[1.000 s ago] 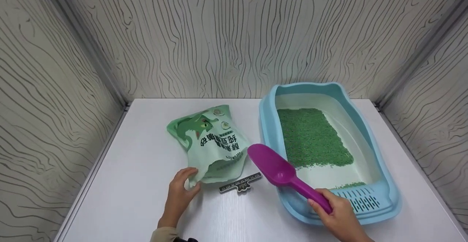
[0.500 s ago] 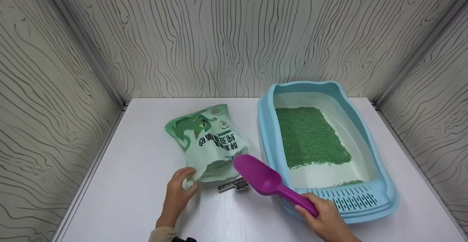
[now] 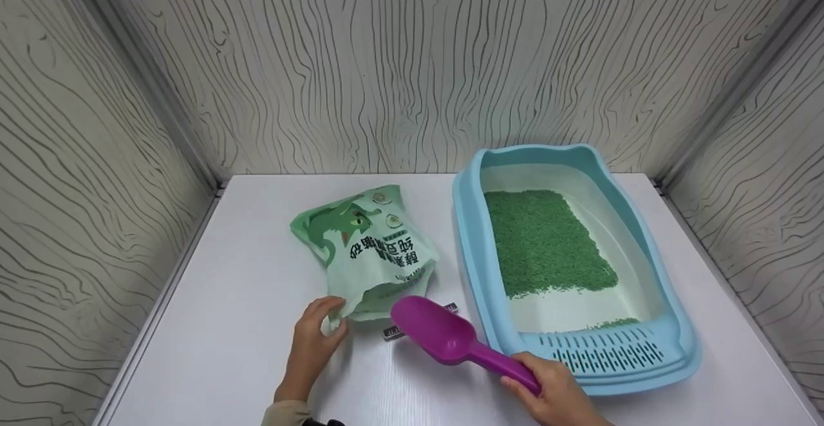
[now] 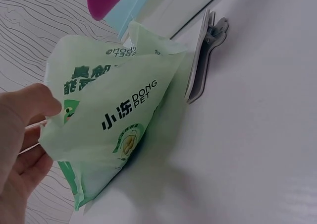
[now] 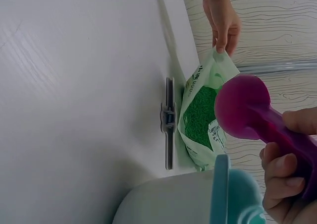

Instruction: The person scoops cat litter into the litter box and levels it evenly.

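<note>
A pale green cat litter bag [image 3: 367, 239] lies on the table, its mouth held open towards the front. My left hand [image 3: 315, 339] pinches the left corner of that mouth; the left wrist view shows thumb and fingers on either side of the plastic [image 4: 99, 130]. Green litter pellets [image 5: 199, 115] are visible inside the bag in the right wrist view. My right hand [image 3: 557, 390] grips the handle of a magenta scoop [image 3: 444, 336], whose bowl looks bare. The scoop hovers in front of the bag's mouth, partly covering a bag clip [image 5: 169, 125] on the table.
A light blue litter box [image 3: 473, 239] stands on the right side of the white table [image 3: 225, 271]. Green pellets [image 3: 547, 239] cover much of its floor, with a few near the slotted front ledge [image 3: 605, 352]. Wood-patterned panels [image 3: 360, 65] enclose the table's back and sides.
My right hand has carried the scoop left and towards the table's front, from beside the litter box to over the clip. My left hand keeps its pinch on the bag.
</note>
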A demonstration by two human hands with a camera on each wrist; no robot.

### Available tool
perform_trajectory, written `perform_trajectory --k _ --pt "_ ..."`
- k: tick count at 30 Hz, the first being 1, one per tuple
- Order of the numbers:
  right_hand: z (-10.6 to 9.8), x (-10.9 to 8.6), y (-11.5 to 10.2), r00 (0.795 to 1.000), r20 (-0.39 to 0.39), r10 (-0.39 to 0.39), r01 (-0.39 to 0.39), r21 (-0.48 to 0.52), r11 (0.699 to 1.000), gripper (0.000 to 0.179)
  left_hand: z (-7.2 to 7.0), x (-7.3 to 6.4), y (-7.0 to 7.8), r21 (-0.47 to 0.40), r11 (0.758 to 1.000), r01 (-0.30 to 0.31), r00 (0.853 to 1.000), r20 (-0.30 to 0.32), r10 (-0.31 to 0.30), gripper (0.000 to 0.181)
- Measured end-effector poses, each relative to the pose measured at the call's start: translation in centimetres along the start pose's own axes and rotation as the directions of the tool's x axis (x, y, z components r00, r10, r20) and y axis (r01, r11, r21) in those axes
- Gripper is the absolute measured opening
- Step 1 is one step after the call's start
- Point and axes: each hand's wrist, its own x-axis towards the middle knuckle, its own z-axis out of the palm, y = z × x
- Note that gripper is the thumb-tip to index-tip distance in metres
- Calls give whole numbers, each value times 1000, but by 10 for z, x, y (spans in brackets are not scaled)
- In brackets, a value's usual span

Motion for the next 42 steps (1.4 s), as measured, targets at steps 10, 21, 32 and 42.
perform_trajectory --k 10,21,32,42 --pt "15 -1 -1 996 73 -49 46 37 998 18 1 -1 -6 -46 994 -101 993 -73 98 36" --pt "31 2 -9 965 255 65 -87 74 993 10 2 -1 -12 -56 988 -141 985 -103 135 34" --pt "51 4 -7 947 311 78 -97 47 994 14 0 -1 -11 -59 991 -120 990 -86 114 31" --pt "72 5 -3 967 254 -26 15 42 999 14 -3 -3 -10 -85 992 -88 995 -56 83 31"
